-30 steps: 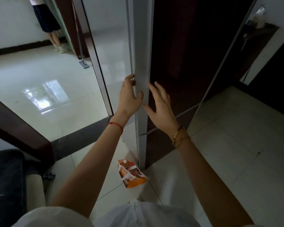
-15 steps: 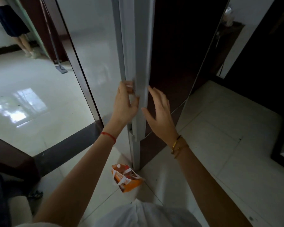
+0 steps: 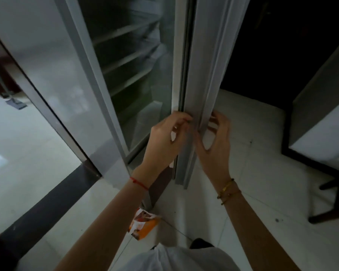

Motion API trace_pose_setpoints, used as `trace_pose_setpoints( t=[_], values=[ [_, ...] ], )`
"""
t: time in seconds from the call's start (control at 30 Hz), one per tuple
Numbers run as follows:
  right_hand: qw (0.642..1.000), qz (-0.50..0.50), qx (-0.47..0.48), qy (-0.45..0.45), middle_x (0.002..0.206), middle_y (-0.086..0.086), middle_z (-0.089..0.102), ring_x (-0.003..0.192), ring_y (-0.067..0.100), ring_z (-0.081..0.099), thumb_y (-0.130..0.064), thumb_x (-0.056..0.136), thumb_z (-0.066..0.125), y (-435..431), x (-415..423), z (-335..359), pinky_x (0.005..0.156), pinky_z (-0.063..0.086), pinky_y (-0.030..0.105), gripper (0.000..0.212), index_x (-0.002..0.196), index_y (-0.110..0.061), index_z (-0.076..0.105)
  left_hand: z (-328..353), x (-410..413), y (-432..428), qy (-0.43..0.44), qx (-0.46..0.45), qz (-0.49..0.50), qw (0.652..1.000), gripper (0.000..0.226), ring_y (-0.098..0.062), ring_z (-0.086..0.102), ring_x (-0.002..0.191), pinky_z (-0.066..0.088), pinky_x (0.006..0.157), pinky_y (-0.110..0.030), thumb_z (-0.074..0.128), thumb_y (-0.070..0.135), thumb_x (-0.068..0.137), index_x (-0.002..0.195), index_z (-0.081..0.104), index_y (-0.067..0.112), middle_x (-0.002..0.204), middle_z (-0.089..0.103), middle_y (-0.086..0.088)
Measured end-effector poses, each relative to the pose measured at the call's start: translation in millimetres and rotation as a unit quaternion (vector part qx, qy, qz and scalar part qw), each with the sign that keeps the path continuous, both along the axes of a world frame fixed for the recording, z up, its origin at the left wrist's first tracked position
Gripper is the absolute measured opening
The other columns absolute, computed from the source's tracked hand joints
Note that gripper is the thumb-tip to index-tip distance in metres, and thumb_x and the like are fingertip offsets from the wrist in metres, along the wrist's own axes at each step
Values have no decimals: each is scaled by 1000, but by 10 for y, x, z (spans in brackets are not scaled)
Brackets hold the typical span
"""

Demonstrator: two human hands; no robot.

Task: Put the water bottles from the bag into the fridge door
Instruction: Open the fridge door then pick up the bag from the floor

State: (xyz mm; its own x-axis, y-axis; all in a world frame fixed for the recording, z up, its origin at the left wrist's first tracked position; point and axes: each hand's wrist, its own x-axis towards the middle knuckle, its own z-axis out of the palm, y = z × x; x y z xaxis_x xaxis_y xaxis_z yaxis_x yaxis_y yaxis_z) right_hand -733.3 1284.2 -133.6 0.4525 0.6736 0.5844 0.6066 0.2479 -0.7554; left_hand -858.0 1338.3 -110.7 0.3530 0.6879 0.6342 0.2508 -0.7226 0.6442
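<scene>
The fridge door (image 3: 207, 65) stands ajar, its grey edge facing me. My left hand (image 3: 164, 141) curls around the inner side of that edge at the seal. My right hand (image 3: 215, 145) hooks its fingers around the outer side at the same height. Through the gap I see the dim fridge interior (image 3: 129, 55) with several bare shelves. An orange and white bag (image 3: 143, 224) lies on the floor tiles below my left forearm. No water bottle shows. Something white (image 3: 176, 259) fills the bottom edge; I cannot tell whether it is a bag or clothing.
The fridge's glossy side panel (image 3: 57, 79) rises on the left. A dark threshold strip (image 3: 47, 208) crosses the floor at lower left. Dark stool legs (image 3: 337, 202) stand at the right, below a pale cabinet (image 3: 321, 133). A mop head (image 3: 15, 103) rests at far left.
The door has swung open toward me, and the shelves inside have come into sight. Both hands stayed on its edge and now curl around it. My view has tilted downward.
</scene>
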Motion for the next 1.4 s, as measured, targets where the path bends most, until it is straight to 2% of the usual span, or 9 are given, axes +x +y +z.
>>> trace_pose_setpoints(
  t=[0.1,0.23,0.43,0.57,0.73,0.87,1.13,1.27,1.4],
  values=[
    [999,-46,8,-19,124,4,48,114,16,53,-19,91,64,-74,202,-1,96,50,39,51,134,-3,44,7,208,-27,-4,35,-16,999,16,11,55,85,43,81,-6,59,9,91,104,69,6,98,64,11],
    [994,-98,10,-41,123,8,52,116,21,52,-14,93,59,-170,460,-10,99,47,42,44,132,-2,45,62,429,9,-9,88,-29,996,15,-8,61,90,48,84,-15,59,2,91,102,69,2,99,68,-4],
    [982,-187,20,-20,136,6,49,124,20,50,-7,88,63,-281,863,24,104,44,42,61,143,-5,35,160,759,147,-9,136,-26,990,18,-20,60,100,51,89,-34,61,-2,86,101,69,4,104,66,-7],
    [971,-222,42,-79,138,-17,34,124,13,44,-1,90,59,-298,1142,100,108,41,35,68,149,-2,24,173,1011,242,23,143,-19,989,20,-22,59,103,47,94,-35,63,0,85,102,70,8,106,66,-6],
    [936,-301,32,-179,142,21,35,133,19,34,5,89,54,-237,1537,89,115,27,23,69,150,-8,23,183,1325,252,28,180,-10,983,18,-26,60,102,34,98,-22,64,1,85,98,74,9,104,68,-8],
    [916,-335,-3,-221,152,21,21,144,29,25,2,95,47,-140,1861,60,118,31,38,67,151,-26,24,205,1580,339,29,161,13,986,28,-29,58,110,37,101,-29,64,3,83,109,71,9,113,66,-9],
    [915,-350,-26,-199,156,15,17,142,27,25,6,88,47,-64,2589,101,115,33,44,72,151,-25,29,134,2243,539,23,170,-30,985,23,-22,64,104,25,119,-53,64,5,86,108,71,6,103,70,-5],
    [915,-352,-21,-194,155,13,23,139,21,25,8,85,47,9,2918,170,117,29,34,71,149,-20,34,114,2614,596,26,192,-22,981,24,-16,69,90,26,117,-56,67,8,86,109,73,9,93,73,-1],
    [923,-322,43,-203,144,17,41,132,27,39,8,86,51,94,3189,251,111,35,43,57,141,-5,45,140,2972,644,37,212,-2,977,24,-14,69,88,27,117,-55,69,12,85,109,74,12,89,74,2]
  ],
)
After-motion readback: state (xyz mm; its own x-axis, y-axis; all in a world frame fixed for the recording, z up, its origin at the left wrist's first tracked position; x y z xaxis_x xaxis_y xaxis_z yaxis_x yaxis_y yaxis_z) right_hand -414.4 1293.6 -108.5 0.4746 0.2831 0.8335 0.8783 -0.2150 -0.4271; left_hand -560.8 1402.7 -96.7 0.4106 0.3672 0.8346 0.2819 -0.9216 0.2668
